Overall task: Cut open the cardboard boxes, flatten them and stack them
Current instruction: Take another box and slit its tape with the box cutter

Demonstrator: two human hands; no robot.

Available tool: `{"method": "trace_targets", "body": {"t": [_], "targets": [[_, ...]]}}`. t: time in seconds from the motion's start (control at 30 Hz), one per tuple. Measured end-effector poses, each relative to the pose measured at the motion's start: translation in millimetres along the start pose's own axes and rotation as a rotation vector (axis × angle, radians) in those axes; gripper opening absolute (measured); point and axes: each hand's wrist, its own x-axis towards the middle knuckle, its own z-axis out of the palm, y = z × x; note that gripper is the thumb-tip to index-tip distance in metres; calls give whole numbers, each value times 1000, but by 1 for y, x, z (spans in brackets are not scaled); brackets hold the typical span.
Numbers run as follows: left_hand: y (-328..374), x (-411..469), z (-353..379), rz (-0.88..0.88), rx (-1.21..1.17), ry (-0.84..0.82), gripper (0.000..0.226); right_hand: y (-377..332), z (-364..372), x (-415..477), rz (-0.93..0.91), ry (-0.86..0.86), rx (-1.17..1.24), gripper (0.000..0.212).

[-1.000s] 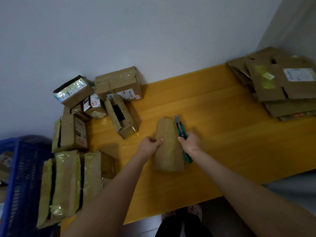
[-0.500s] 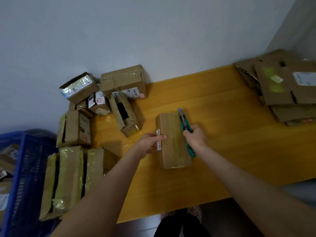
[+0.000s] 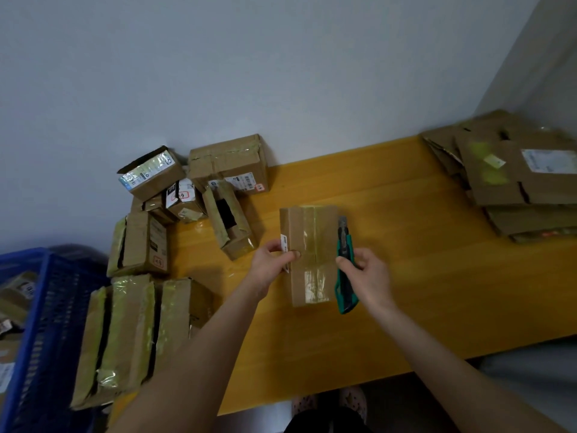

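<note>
While peering down at the smooth yellow wooden table [image 3: 406, 276], can make out a small oblong cardboard box [image 3: 307, 242] lying flat near the middle, long side pointing toward the wall [image 3: 249, 73]. Plain matte brown board, with glossy clear tape running lengthwise down the top and another band crossing it, so basically a shiny cross. Also a little white label [image 3: 284, 245] poking out at the left edge.

Left hand [image 3: 271, 264] pinching that left edge, thumb pressed on top, fingers right by the label. Right hand [image 3: 367, 276] wrapped round a utility knife [image 3: 343, 242]: chunky teal-green plastic handle, dull grey metal tip pointing away. Held just beside the box's right edge and parallel to it; can't tell whether actually touching the cardboard. Hands apart, box between them.

Over on the left, a messy cluster of taped-up boxes [image 3: 199, 189], mostly squat cuboids under crinkly yellowish tape, a few tipped on their sides. Past the table edge there, a blue plastic crate [image 3: 40, 323] with a lattice wall. Far right corner, a stack of flattened cardboard [image 3: 512, 182], ragged flat sheets, white shipping label on top.
</note>
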Motion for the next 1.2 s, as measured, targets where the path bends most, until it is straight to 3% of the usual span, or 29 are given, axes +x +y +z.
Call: {"method": "trace_targets", "body": {"t": [0.27, 0.37, 0.5, 0.6, 1.2], "targets": [[2, 1, -2, 114, -15, 6, 38, -13, 2, -24, 53, -92, 146, 27], [2, 3, -3, 107, -11, 6, 37, -13, 2, -31, 7, -112, -16, 38], [2, 6, -3, 109, -20, 7, 34, -13, -1, -34, -221, -58, -438, 50], [1, 8, -4, 117, -10, 5, 33, -15, -6, -34, -282, -21, -669, 55], [-3, 9, 0, 95, 20, 31, 32, -31, -13, -27, -408, 39, -810, 37]]}}
